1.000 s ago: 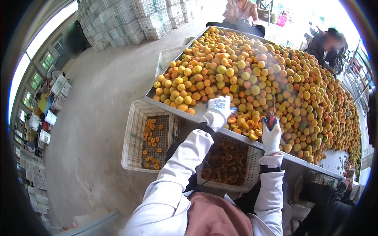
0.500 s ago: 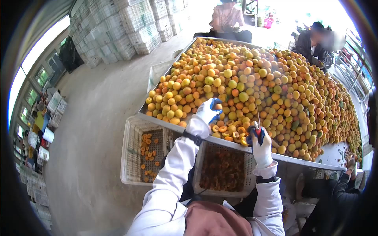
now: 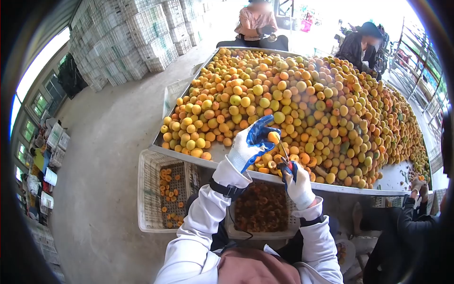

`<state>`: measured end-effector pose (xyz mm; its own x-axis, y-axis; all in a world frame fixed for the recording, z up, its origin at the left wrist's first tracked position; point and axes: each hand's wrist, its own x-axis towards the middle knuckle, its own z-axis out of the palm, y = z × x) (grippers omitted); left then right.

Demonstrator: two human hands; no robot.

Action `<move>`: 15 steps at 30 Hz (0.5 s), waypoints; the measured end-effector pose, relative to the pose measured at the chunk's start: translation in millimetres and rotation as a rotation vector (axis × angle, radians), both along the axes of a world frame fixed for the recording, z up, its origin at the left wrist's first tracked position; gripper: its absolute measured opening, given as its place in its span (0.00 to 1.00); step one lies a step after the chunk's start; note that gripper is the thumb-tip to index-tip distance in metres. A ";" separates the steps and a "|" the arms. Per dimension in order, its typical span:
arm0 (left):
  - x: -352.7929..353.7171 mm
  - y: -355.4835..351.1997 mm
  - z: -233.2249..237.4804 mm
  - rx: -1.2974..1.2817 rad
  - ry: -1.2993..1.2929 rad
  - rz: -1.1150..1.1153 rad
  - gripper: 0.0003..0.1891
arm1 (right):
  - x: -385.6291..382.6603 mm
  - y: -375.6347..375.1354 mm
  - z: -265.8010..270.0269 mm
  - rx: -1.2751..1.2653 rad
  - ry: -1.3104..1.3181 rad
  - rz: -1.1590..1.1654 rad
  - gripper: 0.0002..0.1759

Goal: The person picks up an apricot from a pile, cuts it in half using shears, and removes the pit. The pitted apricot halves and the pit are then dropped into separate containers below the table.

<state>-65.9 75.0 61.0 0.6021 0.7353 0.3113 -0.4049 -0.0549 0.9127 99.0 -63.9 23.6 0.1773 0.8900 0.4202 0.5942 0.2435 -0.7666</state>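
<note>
My left hand, in a white glove with a blue palm, holds an apricot between thumb and fingertips over the near edge of the heap. My right hand, gloved the same way, is closed around the red handle of a thin-bladed knife. The blade points up and away from me, its tip right at the held apricot. Just below my hands, cut apricot halves lie at the rim of the metal table. Whole apricots are heaped behind them.
Below the table edge stand a white crate with apricot halves and another crate holding a dark brownish mass. Two people sit at the far side; another person's hands are at right. Stacked crates stand back left.
My hands have come closer together, and the knife now meets the apricot in my left hand. The left fingers are more spread. The whole view has shifted slightly.
</note>
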 end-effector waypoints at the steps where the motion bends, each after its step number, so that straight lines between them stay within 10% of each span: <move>1: -0.3 -0.5 -0.1 0.034 0.021 0.030 0.37 | -0.3 0.8 -2.1 0.013 -0.014 -0.009 0.09; 15: 18.4 -18.0 -17.1 0.062 -0.031 0.066 0.41 | -1.4 5.4 -14.9 -0.068 0.055 -0.019 0.06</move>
<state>-47.5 57.0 43.8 0.5423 0.7518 0.3750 -0.4268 -0.1379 0.8938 97.6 -58.5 8.7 0.2153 0.9126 0.3475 0.5543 0.1787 -0.8129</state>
